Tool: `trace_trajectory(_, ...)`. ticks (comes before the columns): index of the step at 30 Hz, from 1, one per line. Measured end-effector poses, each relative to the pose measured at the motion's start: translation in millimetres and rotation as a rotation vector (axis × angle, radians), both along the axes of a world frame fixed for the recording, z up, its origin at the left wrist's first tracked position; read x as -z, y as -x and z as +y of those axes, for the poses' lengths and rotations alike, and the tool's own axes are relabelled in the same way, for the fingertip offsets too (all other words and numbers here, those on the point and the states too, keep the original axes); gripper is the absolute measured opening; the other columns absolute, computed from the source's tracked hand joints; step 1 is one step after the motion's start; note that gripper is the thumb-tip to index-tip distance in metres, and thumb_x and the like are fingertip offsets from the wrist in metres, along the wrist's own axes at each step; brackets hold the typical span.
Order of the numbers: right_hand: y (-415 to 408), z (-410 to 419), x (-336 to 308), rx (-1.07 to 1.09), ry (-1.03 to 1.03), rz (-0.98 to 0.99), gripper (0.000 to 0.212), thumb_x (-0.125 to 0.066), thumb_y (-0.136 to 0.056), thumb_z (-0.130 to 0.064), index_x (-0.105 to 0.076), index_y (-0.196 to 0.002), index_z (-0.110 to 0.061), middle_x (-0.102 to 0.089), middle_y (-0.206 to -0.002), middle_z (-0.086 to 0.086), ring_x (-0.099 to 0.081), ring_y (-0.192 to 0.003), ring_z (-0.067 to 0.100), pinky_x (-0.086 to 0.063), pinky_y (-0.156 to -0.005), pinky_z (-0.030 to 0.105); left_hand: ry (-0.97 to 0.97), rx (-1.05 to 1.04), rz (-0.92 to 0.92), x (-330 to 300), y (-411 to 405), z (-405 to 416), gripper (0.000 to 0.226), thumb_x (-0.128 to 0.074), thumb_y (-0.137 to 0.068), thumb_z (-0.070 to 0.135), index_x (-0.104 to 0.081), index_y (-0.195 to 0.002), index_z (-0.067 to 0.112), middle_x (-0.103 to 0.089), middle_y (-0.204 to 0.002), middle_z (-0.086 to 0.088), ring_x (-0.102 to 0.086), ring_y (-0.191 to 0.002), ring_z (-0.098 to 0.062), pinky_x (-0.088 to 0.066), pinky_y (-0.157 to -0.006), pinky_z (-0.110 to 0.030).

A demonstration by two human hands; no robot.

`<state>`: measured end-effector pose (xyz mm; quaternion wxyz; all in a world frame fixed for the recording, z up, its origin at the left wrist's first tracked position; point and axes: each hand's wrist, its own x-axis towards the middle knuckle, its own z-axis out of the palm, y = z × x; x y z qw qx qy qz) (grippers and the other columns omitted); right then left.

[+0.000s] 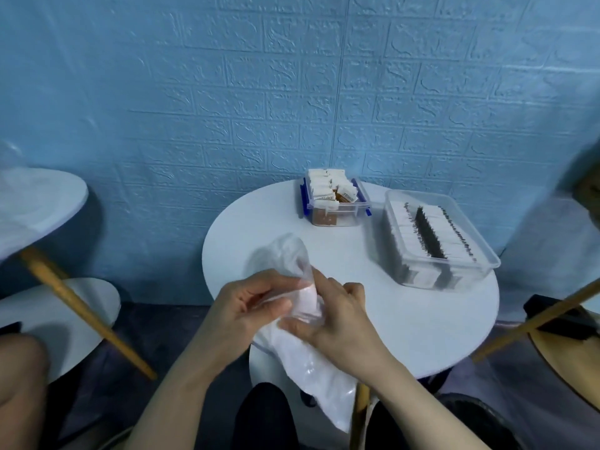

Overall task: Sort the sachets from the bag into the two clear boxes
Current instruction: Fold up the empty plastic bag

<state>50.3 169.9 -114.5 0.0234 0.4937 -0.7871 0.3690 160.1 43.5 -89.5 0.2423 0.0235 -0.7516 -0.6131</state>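
Observation:
A clear plastic bag [311, 362] hangs over the near edge of the round white table [406, 326]. My left hand [250, 303] grips the bag's upper part. My right hand [337, 316] holds the bag beside it, fingers curled round a white sachet [306, 300] seen through the plastic. A small clear box with blue clips [337, 216] stands at the table's back, filled with white and brown sachets. To its right, a larger clear box [454, 264] holds rows of white sachets with dark edges.
A blue brick-pattern wall rises behind the table. Another white round table [35, 206] with a wooden leg [81, 306] stands at the left. A wooden leg [535, 323] crosses at the right. My knees show below the table.

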Motion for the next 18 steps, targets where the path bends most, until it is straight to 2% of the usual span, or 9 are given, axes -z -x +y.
trace_trajectory(2, -3, 13, -3, 0.055, 0.125, -0.001, 0.029, -0.065, -0.083, -0.031, -0.057, -0.110, -0.040, -0.054, -0.081, -0.032, -0.042, -0.087, -0.014, -0.027, -0.082, 0.027, 0.039, -0.090, 0.100, -3, 0, 7, 0.023, -0.069, -0.081, 0.012, -0.076, -0.097, 0.026, -0.069, -0.098, -0.002, -0.064, -0.097, -0.012, -0.049, -0.087, -0.019)
trace_trajectory(3, -3, 22, -6, 0.083, 0.173, -0.023, 0.020, -0.062, -0.084, -0.023, -0.061, -0.098, -0.036, -0.056, -0.077, -0.030, -0.046, -0.083, -0.010, -0.031, -0.080, 0.028, 0.100, -0.161, 0.144, -3, 0, 11, 0.024, -0.069, -0.080, 0.015, -0.074, -0.101, 0.026, -0.067, -0.099, 0.002, -0.063, -0.098, -0.010, -0.047, -0.088, -0.019)
trace_trajectory(5, -2, 43, -11, 0.120, 0.213, -0.092, 0.018, -0.059, -0.085, -0.012, -0.065, -0.087, -0.028, -0.062, -0.071, -0.014, -0.053, -0.072, 0.006, -0.039, -0.073, 0.034, 0.290, -0.235, 0.166, -1, 1, 21, 0.044, -0.074, -0.079, 0.029, -0.062, -0.121, 0.031, -0.057, -0.119, 0.007, -0.054, -0.115, -0.006, -0.041, -0.098, -0.018)
trace_trajectory(7, -3, 66, -19, 0.097, 0.247, -0.213, 0.024, -0.059, -0.088, -0.008, -0.071, -0.092, -0.028, -0.069, -0.076, -0.001, -0.061, -0.076, 0.021, -0.047, -0.074, 0.041, 0.420, -0.102, 0.091, 8, 4, 38, 0.084, -0.079, -0.068, 0.045, -0.036, -0.141, 0.044, -0.034, -0.145, 0.015, -0.033, -0.137, -0.005, -0.029, -0.110, -0.019)
trace_trajectory(9, -6, 91, -24, 0.065, 0.274, -0.271, 0.024, -0.059, -0.088, -0.008, -0.071, -0.091, -0.028, -0.070, -0.079, -0.002, -0.063, -0.077, 0.020, -0.049, -0.074, 0.038, 0.463, 0.048, -0.002, 20, 9, 59, 0.116, -0.086, -0.055, 0.052, -0.008, -0.141, 0.061, -0.015, -0.151, 0.032, -0.017, -0.143, 0.001, -0.021, -0.113, -0.021)
trace_trajectory(10, -7, 104, -25, 0.069, 0.282, -0.282, 0.023, -0.059, -0.087, -0.006, -0.070, -0.089, -0.026, -0.069, -0.077, -0.002, -0.062, -0.075, 0.018, -0.049, -0.071, 0.036, 0.461, 0.084, -0.023, 27, 13, 71, 0.123, -0.087, -0.053, 0.052, 0.000, -0.139, 0.066, -0.013, -0.146, 0.041, -0.016, -0.140, 0.008, -0.021, -0.111, -0.015)
trace_trajectory(12, -9, 131, -22, 0.107, 0.338, -0.337, 0.028, -0.062, -0.087, 0.003, -0.068, -0.083, -0.023, -0.068, -0.072, -0.001, -0.060, -0.069, 0.014, -0.047, -0.064, 0.028, 0.466, 0.100, -0.047, 37, 24, 96, 0.125, -0.088, -0.056, 0.049, 0.006, -0.136, 0.069, -0.016, -0.136, 0.053, -0.023, -0.127, 0.023, -0.028, -0.097, -0.001)
trace_trajectory(14, -9, 157, -17, 0.174, 0.428, -0.383, 0.033, -0.065, -0.082, 0.008, -0.068, -0.080, -0.025, -0.068, -0.073, -0.002, -0.059, -0.069, 0.009, -0.046, -0.064, 0.017, 0.510, 0.095, -0.049, 46, 37, 122, 0.120, -0.086, -0.063, 0.044, 0.006, -0.135, 0.070, -0.022, -0.124, 0.059, -0.034, -0.111, 0.023, -0.039, -0.086, -0.006)
trace_trajectory(18, -3, 206, 1, 0.364, 0.487, -0.379, 0.045, -0.069, -0.077, 0.010, -0.064, -0.090, -0.032, -0.069, -0.090, -0.004, -0.064, -0.083, 0.012, -0.052, -0.074, 0.024, 0.618, 0.151, 0.032, 66, 64, 173, 0.100, -0.073, -0.080, 0.034, 0.000, -0.142, 0.062, -0.044, -0.122, 0.028, -0.050, -0.099, 0.001, -0.050, -0.078, -0.025)
